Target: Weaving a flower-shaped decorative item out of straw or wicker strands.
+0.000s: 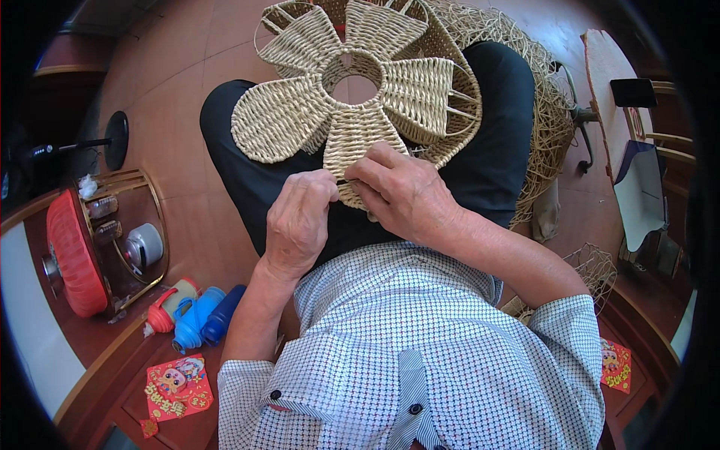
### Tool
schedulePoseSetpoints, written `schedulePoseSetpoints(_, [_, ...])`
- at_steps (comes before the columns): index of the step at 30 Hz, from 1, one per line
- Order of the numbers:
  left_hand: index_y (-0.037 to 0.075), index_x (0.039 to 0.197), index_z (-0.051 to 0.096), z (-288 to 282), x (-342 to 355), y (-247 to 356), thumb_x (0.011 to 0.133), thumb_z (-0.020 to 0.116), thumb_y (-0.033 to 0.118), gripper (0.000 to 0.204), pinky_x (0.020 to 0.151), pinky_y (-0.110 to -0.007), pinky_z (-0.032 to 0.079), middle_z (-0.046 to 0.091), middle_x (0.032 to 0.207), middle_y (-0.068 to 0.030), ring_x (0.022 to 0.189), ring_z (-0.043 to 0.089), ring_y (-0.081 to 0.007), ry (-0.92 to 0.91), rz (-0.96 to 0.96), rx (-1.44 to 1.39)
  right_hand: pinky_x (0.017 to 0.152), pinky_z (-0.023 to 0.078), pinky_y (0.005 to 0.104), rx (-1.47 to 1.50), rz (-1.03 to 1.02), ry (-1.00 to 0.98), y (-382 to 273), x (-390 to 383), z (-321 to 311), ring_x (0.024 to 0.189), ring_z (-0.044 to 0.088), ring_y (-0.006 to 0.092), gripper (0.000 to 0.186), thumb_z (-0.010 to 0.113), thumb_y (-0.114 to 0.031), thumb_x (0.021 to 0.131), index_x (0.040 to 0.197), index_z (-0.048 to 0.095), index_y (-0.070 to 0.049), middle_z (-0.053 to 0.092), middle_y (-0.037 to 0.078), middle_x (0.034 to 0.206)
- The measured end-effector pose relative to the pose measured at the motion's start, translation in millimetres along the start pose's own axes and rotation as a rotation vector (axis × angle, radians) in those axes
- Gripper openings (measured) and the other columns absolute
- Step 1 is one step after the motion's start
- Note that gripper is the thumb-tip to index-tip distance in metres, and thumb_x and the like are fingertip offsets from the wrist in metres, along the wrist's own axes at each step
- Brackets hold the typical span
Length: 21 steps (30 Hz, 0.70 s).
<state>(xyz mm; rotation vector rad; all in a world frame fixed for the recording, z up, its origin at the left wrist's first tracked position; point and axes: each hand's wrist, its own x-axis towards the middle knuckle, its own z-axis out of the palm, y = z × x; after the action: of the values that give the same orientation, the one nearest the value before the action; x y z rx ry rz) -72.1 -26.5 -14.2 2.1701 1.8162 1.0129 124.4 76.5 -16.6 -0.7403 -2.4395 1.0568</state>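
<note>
A woven straw piece shaped like a flower [352, 124] rests across my lap, its petals set around a round central hole. Two petals, at the right and the top, show bare wire frame at their outer ends. Both hands work at the tip of the petal nearest me. My left hand [298, 217] has its fingers pinched at that petal's left edge. From the right, my right hand [409, 187] lies over the same petal with curled fingers gripping its edge. Any strand between the fingertips is hidden. More woven pieces [457, 146] lie beneath the flower.
A big heap of loose straw cord [551, 142] stands beyond my right knee. Vacuum flasks [196, 319] lie at my left, near a small shelf [150, 199] and a red round object [75, 255]. A light table [611, 97] with a dark phone-like slab [634, 93] is at right.
</note>
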Motion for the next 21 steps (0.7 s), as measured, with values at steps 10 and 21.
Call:
schedulePoseSetpoints(10, [0.003,0.111,0.069,8,-3,-11,0.092,0.081,-0.009,0.025,0.078,-0.034,0.061,0.072,0.1,-0.009,0.088,0.074,-0.0211,0.012,-0.301,-0.235,0.079,0.06,0.0452,-0.041,0.026,0.06,-1,-6,10,0.093,0.07,0.0308,0.012,0.074,-0.013,0.1,0.107,0.071,-0.003,0.062,0.011,0.097])
schedulePoseSetpoints(21, [0.002,0.106,0.073,25,-12,5,0.093,0.081,-0.005,0.017,0.071,-0.031,0.061,0.072,0.101,-0.0077,0.081,0.073,-0.0159,0.085,-0.405,-0.126,0.078,0.059,0.0447,-0.015,-0.01,0.073,5,-10,11,0.091,0.07,0.0306,0.014,0.077,-0.011,0.095,0.106,0.071,-0.004,0.062,0.01,0.095])
